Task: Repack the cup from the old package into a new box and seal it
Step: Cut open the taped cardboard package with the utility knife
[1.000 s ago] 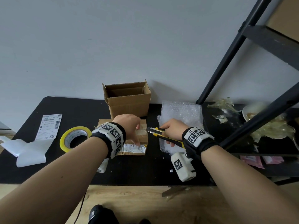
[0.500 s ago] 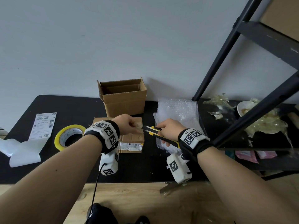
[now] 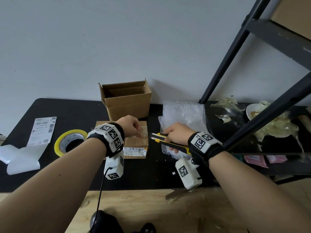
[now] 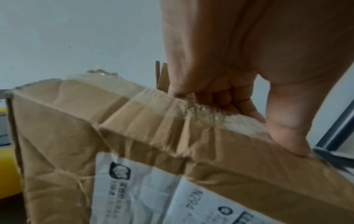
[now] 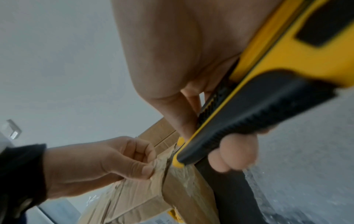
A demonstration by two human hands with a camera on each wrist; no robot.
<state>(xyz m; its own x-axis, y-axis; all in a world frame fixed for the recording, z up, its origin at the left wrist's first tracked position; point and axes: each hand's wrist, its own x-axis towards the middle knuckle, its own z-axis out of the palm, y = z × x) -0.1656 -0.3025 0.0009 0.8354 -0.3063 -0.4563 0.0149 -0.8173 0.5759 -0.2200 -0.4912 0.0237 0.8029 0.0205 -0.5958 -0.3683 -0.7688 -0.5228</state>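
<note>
The old package [image 3: 136, 143], a crumpled taped brown box with a white label, lies on the black table [image 3: 70, 111]. My left hand [image 3: 130, 126] rests on its top, pinching the taped seam between thumb and curled fingers [image 5: 134, 165]. The left wrist view shows that thumb [image 4: 287, 136] pressed on the package's [image 4: 134, 136] upper edge. My right hand [image 3: 178, 134] grips a yellow-and-black utility knife [image 3: 168, 142]. The knife's [image 5: 268, 106] tip touches the tape at the package's right top edge. The new box [image 3: 127, 101] stands open behind. No cup is visible.
Bubble wrap [image 3: 183, 113] lies under my right hand. A yellow tape roll [image 3: 70, 142], a shipping label [image 3: 43, 130] and white backing paper [image 3: 21, 157] lie at the left. A black shelf frame [image 3: 252, 132], tape scraps [image 3: 277, 126] and a plate [image 3: 252, 110] are at the right.
My left hand's fingers have curled and pinched the taped top near the knife. The knife tip has stayed at the package's right edge. The head view has shifted slightly.
</note>
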